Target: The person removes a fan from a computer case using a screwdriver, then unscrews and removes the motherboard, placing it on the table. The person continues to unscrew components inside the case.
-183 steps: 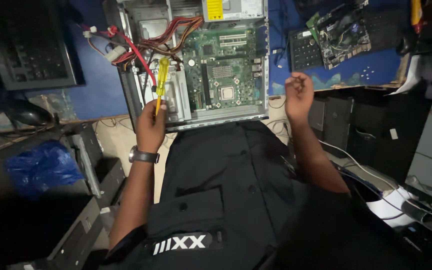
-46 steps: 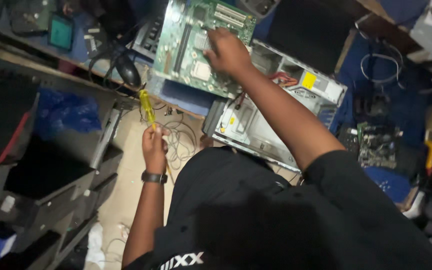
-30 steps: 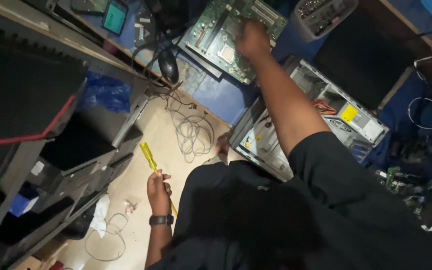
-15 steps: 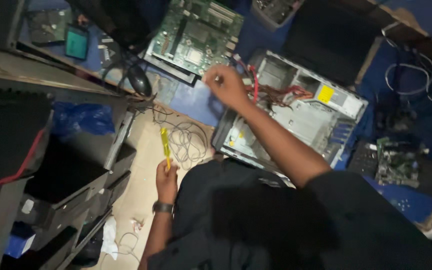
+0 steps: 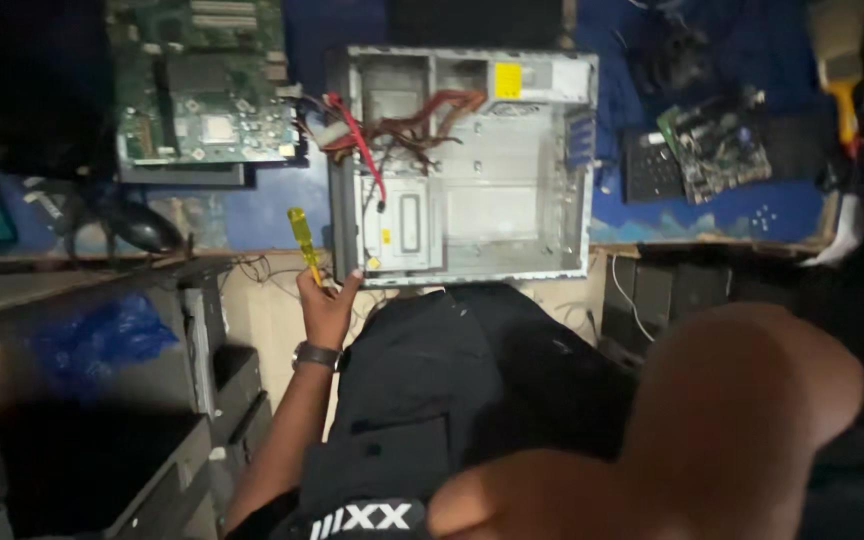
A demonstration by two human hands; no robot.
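— What is the left hand (image 5: pixel 324 305) doing?
— It is closed around a yellow-handled screwdriver (image 5: pixel 304 240), held upright just beside the near left corner of the open computer case (image 5: pixel 472 165) on the blue table (image 5: pixel 252 215).
— And the right hand?
— Out of sight; only a blurred forearm (image 5: pixel 712 420) fills the lower right.
— The green motherboard (image 5: pixel 202 90)?
— Lying left of the case.

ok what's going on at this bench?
A person is stripping down a desktop PC. The left hand holds a yellow-handled screwdriver at the front corner of the open computer case, which lies on its side with no board in it, only red cables. A green motherboard lies on the blue table beside it. The right arm fills the foreground; its hand is out of view.
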